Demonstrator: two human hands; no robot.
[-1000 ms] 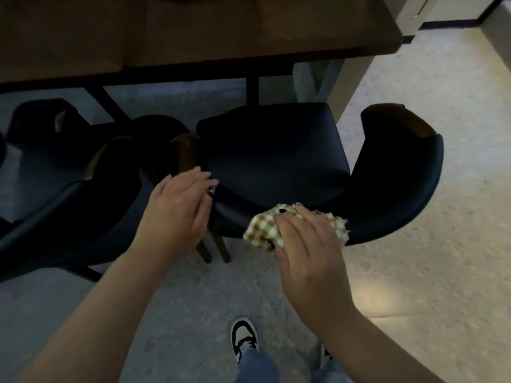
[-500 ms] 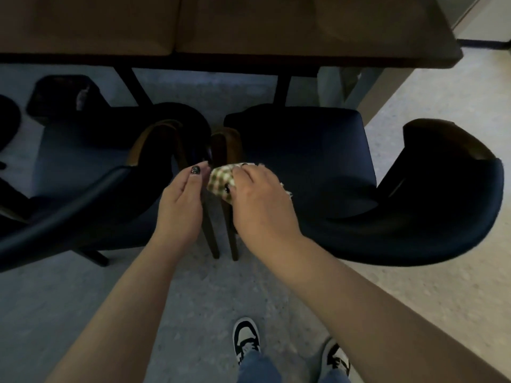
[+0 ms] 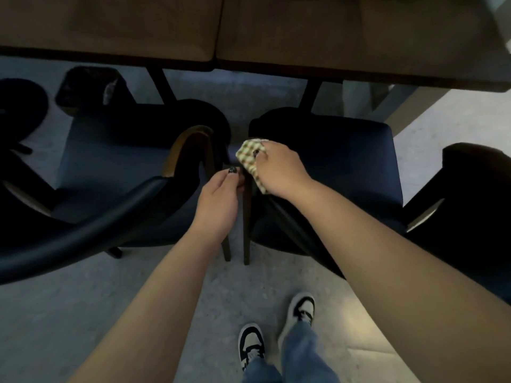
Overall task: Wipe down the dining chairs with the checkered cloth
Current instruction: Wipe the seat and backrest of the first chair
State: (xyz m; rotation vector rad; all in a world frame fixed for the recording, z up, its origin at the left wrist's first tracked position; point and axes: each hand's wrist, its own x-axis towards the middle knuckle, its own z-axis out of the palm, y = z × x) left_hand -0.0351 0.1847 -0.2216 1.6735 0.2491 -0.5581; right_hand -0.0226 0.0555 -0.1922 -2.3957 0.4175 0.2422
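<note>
Head view — checkered cloth [image 3: 250, 158] bunched, green-cream-brown.

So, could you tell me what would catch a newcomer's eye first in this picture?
Probably the checkered cloth, the one bright patch in a dim scene, gripped by the right hand on the arm of the right-hand dark blue chair at centre. Just beside it the left hand holds that chair's wooden frame. Behind both, the brown table fills the top.
</note>
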